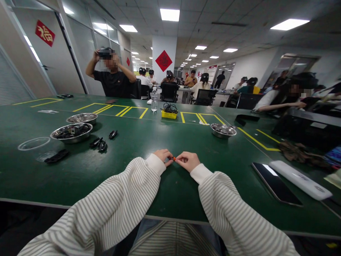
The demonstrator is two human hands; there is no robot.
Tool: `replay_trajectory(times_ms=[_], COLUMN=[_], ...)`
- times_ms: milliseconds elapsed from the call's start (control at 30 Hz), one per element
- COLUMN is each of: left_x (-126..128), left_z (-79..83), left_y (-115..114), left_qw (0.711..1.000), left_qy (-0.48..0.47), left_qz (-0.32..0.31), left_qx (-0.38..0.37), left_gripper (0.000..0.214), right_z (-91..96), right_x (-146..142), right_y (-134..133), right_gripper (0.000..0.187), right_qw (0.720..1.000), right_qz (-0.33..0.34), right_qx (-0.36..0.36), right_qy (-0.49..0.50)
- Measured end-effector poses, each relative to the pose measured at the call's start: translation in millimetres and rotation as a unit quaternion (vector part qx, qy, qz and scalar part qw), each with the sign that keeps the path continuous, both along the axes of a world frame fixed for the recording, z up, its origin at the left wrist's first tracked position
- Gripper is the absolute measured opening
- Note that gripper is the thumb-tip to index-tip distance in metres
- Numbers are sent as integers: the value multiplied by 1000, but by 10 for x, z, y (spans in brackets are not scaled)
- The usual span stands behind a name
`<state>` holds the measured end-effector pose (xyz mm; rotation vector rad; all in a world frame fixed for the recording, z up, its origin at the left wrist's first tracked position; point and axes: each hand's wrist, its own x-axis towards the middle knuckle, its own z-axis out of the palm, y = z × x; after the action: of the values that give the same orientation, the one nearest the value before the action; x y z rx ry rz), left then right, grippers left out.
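Both hands meet over the middle of the green table (179, 197), close in front of me. My left hand (163, 156) pinches a small part with a dark end and an orange-red end (174, 158). From the other side, the fingertips of my right hand (188, 160) close on the orange-red end. The part is too small to name, and fingers hide some of it. Left of my hands lie several black plastic pieces (102, 145), with a smaller black piece (113, 134) behind them.
At left stand a steel bowl of black parts (71, 133), another steel bowl (82, 118) and a clear lid (34, 143). A third bowl (223, 131) is at right. Nearer lie a phone (276, 183) and a white device (300, 179). Behind stand a bottle (154, 100) and a yellow tray (169, 114).
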<state>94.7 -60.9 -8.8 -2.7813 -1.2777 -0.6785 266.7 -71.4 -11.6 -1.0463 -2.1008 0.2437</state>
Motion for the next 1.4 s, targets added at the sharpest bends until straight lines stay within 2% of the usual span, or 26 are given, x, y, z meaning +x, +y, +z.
replay_trajectory(times_ms=[233, 367, 467, 567, 700, 833, 1133, 1400], left_x=[10, -24, -165, -438, -857, -1082, -1064, -1040], left_z=[-13, -6, 33, 67, 93, 118, 144, 172], left_y=[-4, 80, 219, 401, 609, 689, 658, 664], left_qw=[1000, 999, 994, 978, 933, 893, 893, 885], left_qy=[5, 7, 15, 38, 79, 72, 94, 118], left_qz=[10, 50, 112, 204, 350, 434, 423, 425], left_qx=[-2, -2, -4, 1, -40, -93, -121, -148], left_gripper=[17, 18, 19, 20, 22, 25, 24, 36], right_z=[0, 18, 27, 30, 23, -5, -30, -7], right_x=[-4, -11, -16, -21, -24, -19, -26, -30], right_y=[0, -18, -32, -40, -44, -33, -32, -47], right_gripper=[13, 14, 15, 16, 16, 17, 17, 18], right_qw=[1000, 1000, 1000, 1000, 1000, 999, 999, 999], right_qz=[4, 8, 13, 12, 12, 19, 20, 21], right_qx=[-1, -5, -4, -7, -17, -28, -39, -42], right_qy=[0, -7, -4, 5, 11, 13, 4, -10])
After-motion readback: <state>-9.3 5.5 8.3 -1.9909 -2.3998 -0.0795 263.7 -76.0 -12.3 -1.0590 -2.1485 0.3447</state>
